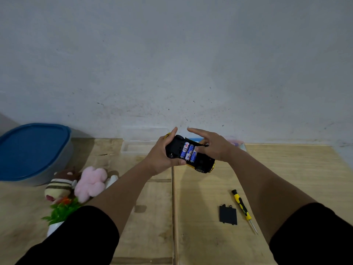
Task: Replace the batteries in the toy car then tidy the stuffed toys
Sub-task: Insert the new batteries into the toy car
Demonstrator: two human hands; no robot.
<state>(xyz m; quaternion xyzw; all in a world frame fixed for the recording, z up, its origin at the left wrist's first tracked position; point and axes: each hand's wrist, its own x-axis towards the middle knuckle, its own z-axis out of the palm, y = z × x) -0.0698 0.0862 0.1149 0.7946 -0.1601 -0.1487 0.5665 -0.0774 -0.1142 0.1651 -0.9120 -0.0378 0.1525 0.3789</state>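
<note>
The toy car [205, 165], black underneath with yellow sides, is held upside down above the wooden table. My left hand [161, 155] grips its left end. Three blue-and-white batteries [188, 152] lie side by side in the open compartment. My right hand [212, 145] rests on the car's right side, its thumb pressing the rightmost battery, the other fingers spread. The black battery cover [228, 215] lies on the table at the right, beside a yellow-and-black screwdriver [243, 209]. Stuffed toys lie at the left: a pink one [91, 183] and a striped brown one [58, 188].
A large container with a blue lid [32, 150] stands at the far left against the wall. A clear plastic box [137, 146] sits at the back behind the car. A small green plant in a white pot [61, 213] stands by my left sleeve.
</note>
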